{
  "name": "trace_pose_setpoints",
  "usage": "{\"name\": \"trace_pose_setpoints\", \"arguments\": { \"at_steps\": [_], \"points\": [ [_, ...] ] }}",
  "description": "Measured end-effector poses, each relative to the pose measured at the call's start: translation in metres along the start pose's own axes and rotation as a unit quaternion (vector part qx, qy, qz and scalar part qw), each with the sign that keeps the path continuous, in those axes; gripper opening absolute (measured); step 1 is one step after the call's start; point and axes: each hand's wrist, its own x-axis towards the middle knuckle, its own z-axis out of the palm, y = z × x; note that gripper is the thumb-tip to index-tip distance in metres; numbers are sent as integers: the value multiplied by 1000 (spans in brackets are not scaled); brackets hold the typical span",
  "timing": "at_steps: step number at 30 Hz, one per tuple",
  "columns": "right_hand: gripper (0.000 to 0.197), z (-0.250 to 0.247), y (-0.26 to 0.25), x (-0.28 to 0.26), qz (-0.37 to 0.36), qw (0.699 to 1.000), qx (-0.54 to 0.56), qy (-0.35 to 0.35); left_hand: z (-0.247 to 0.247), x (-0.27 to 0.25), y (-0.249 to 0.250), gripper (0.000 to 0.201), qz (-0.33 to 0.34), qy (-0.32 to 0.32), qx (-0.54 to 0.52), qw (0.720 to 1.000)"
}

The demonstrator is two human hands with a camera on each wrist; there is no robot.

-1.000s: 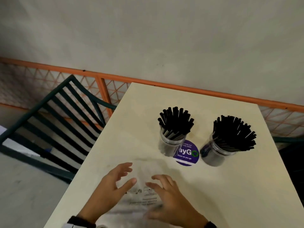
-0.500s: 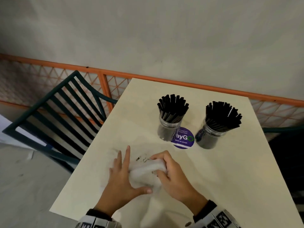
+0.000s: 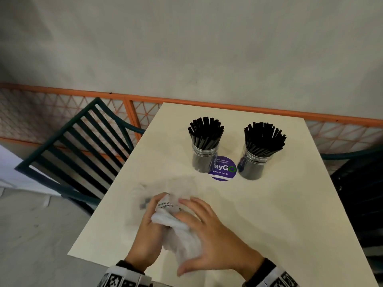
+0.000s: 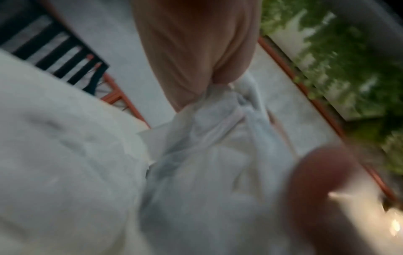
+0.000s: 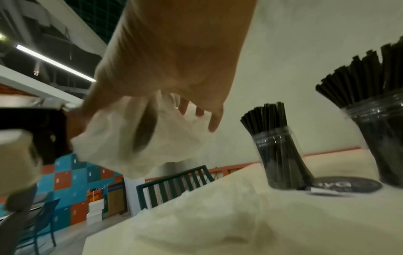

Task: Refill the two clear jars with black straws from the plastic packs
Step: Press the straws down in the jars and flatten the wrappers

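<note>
Two clear jars stand at the far side of the cream table (image 3: pixel 269 214), the left jar (image 3: pixel 205 154) and the right jar (image 3: pixel 256 160), both packed with black straws (image 3: pixel 263 137). Near the front edge both hands bunch a crumpled clear plastic pack (image 3: pixel 176 222). My left hand (image 3: pixel 148 228) curls round its left side. My right hand (image 3: pixel 209 230) cups it from the right, fingers over the top and thumb below. The bunched plastic pack (image 5: pixel 122 138) hangs under my right palm (image 5: pixel 174 60), and in the blurred left wrist view the plastic pack (image 4: pixel 207 155) fills the middle. No straws show in it.
A purple round sticker (image 3: pixel 224 169) lies between the jars. A dark green slatted chair (image 3: pixel 72 152) stands left of the table and a dark chair (image 3: pixel 362 204) at its right. An orange railing (image 3: pixel 228 104) runs behind, below a grey wall.
The plastic lay flat under both spread hands; now both hands have gathered it into a tight bunch and lifted it a little off the table. The jars have not moved.
</note>
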Motion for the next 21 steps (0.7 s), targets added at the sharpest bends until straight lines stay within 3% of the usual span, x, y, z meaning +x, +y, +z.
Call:
{"name": "trace_pose_setpoints", "arguments": {
  "at_steps": [3,5,8,11,13,15,17,19,21],
  "points": [
    [51,11,10,-8,33,996,78,40,-7,-5,-7,16,-65,-55,-17,996],
    [41,11,13,-10,81,981,153,90,-6,-9,-1,39,-69,-109,-4,992],
    [22,7,9,-6,161,926,294,172,-11,-22,7,61,26,-176,125,976],
    [29,2,-2,6,236,849,435,183,-4,-29,4,80,134,-186,287,930],
    [23,6,-10,17,280,809,494,151,-1,-27,-5,95,179,-157,279,930],
    [15,15,-20,29,303,785,528,111,-7,-23,-6,94,200,-107,239,944],
    [10,28,-22,40,289,806,513,62,-27,-20,-5,72,202,-58,222,952],
    [26,40,-19,49,266,861,434,-13,-55,-19,-2,50,187,-19,238,953],
    [30,49,-15,62,249,905,337,-76,-83,-22,-2,45,183,4,265,947]
  ]
}}
